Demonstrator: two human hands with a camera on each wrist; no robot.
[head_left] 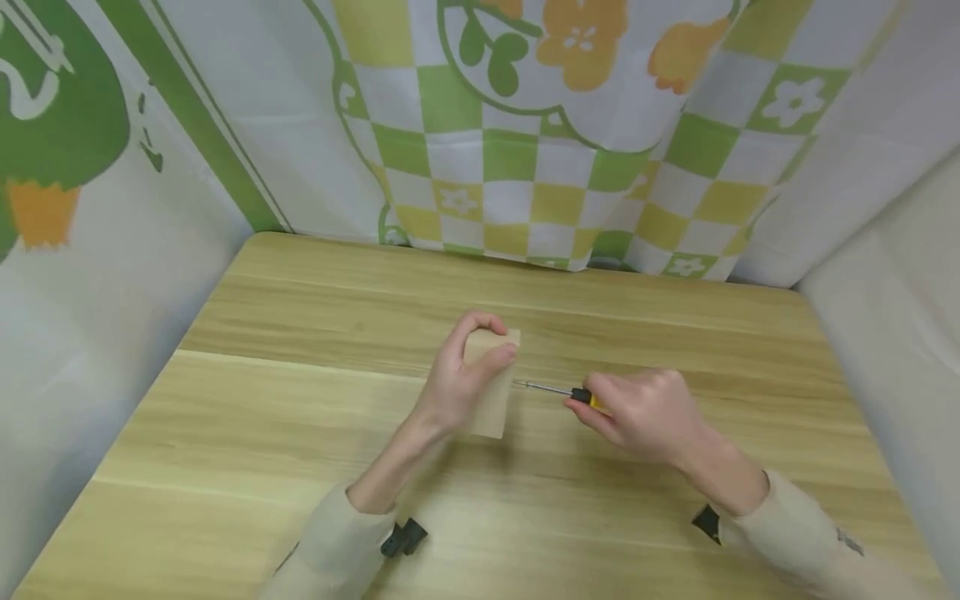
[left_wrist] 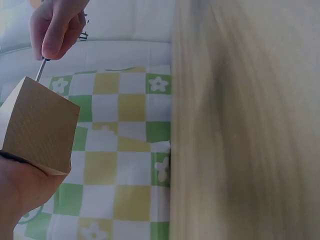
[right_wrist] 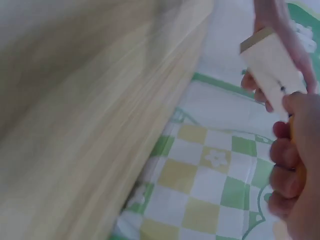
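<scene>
My left hand [head_left: 459,377] grips a pale wooden block [head_left: 492,412] above the table, with the thumb over its top face and the fingers curled round the far side. To the right, my right hand [head_left: 647,414] holds a screwdriver [head_left: 553,389] by its yellow and black handle. Its metal shaft points left at the block's right side. A small dark spot [right_wrist: 282,88] shows on that side in the right wrist view, close to the tip. Whether it is a screw or a hole, I cannot tell. In the left wrist view the block's square end [left_wrist: 42,127] faces the camera.
Beneath both hands spreads a wood-grain table [head_left: 285,467]. Behind its far edge hangs a green, yellow and white checked cloth [head_left: 510,179], with pale cloth walls at the left and right. Small black devices [head_left: 405,537] sit at the sleeves.
</scene>
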